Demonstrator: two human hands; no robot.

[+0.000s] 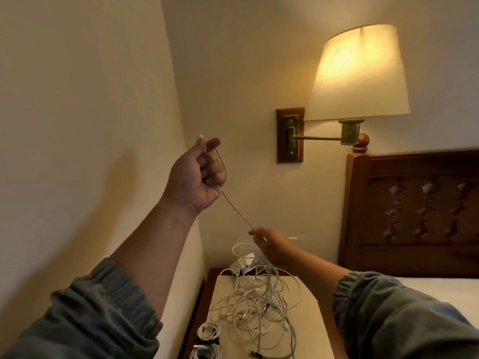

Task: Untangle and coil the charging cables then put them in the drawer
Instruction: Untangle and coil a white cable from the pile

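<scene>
A: What lies closest?

B: Two green sleeves [85, 314], pushed up the forearms. Between them stands a nightstand [311, 335] with a pale top. At its near left edge lie coiled cables [208, 330], white, wound into small bundles.

A: And the loose ones?

B: A tangle of white cables [256, 304] sprawls across the middle of the nightstand. A white plug [243, 265] sits at the far edge, its markings too small to read.

A: The hands?

B: The right hand [269, 244] hovers above the far side of the tangle, palm turned away. Its thumb and forefinger pinch one thin cable [234, 208]. That cable runs straight up and leftward to the left hand [197, 174], which is raised high near the wall, wrist bent back. Its fingers curl round a loop of the same cable, and the connector tip pokes up above the thumb.

A: Behind them?

B: A lit wall lamp [360, 73] on a brass arm, and to the right a carved wooden headboard [414, 203] above a white mattress [453, 288].
</scene>
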